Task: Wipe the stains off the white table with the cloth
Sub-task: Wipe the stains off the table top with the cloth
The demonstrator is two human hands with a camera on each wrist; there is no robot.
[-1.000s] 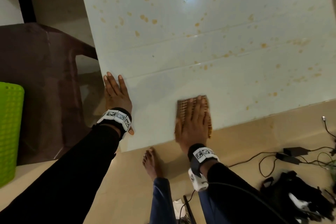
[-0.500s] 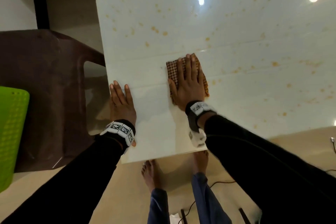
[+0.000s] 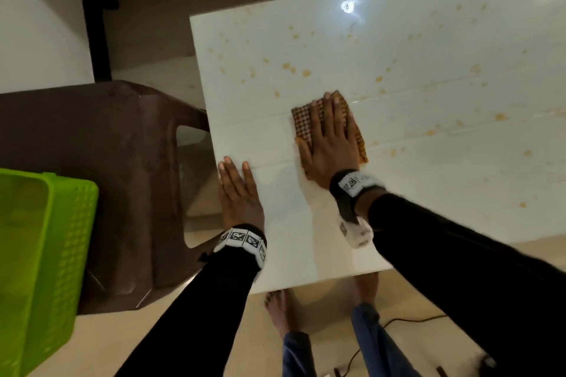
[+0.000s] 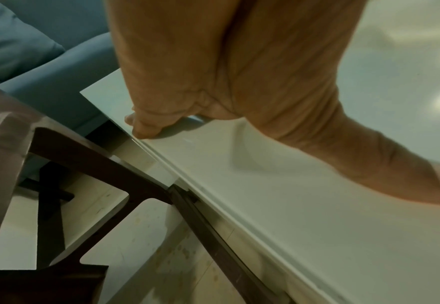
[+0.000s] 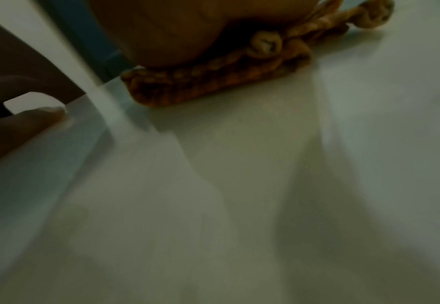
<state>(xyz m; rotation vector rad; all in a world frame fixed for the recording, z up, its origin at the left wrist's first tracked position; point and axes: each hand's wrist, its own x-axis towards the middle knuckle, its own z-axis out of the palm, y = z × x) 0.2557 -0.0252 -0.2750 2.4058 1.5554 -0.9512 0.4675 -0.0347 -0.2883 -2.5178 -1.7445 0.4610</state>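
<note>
Right hand (image 3: 329,144) is flat on the cloth (image 3: 356,131), fingers (image 3: 335,113) stretched straight and pressing it down onto the white table (image 3: 428,193), roughly mid-way across the near-left part of the top. Left hand (image 3: 240,196) is planted at the table's left edge, fingers extended and gripping nothing, bracing only. From the left wrist view its fingertips sit right at that edge.

Progress check: the strip of table nearest the person, between the cloth and the near edge, looks clean, no orange spots to be seen there. Beyond and beside the cloth it's another story. The stains (image 3: 306,72) speckle the far-left area, and more run across the right side and toward the far edge. The right wrist view is blurred, so whether a faint film is left on the wiped patch is hard to say.

Verdict: early going, probably a small share done, most of the top left to wipe.
</note>
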